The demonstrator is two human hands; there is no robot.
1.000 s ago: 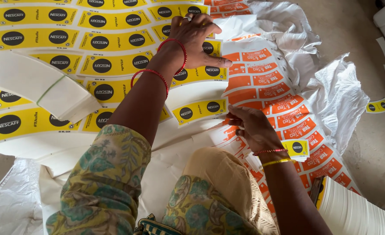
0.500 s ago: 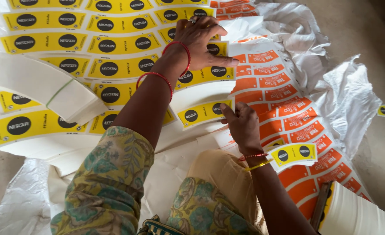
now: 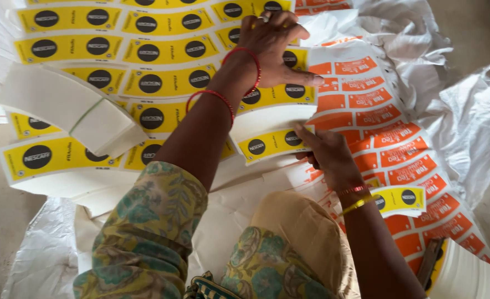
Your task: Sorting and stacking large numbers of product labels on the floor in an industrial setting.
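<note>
The left hand (image 3: 275, 47) lies palm down, fingers spread and fairly flat, pressing on a stack of curved yellow labels (image 3: 278, 97) with black round marks, far in the scene and a little right of the middle; it grips nothing, only rests on the paper. Two red bangles (image 3: 239, 77) circle that wrist and forearm. The right hand (image 3: 325, 155) sits nearer, just right of the middle, its fingers half curled with the fingertips (image 3: 303, 133) touching the right end of a single yellow label (image 3: 270, 145) that lies on top of the pile; whether the thumb is pinching its edge cannot be told from here. A yellow bangle (image 3: 358, 204) and a red one are on that wrist. To the left, rows of the same yellow labels (image 3: 145, 83) fan out, with a banded white bundle of blanks (image 3: 70, 111) lying across them. To the right, orange labels (image 3: 405, 149) run in a curved row toward the near right corner, one stray yellow label (image 3: 400, 198) resting on them just beside the right wrist. Everything lies on white sacking (image 3: 466, 127) spread over the floor. A green floral sleeve (image 3: 145, 238) fills the near left.
</note>
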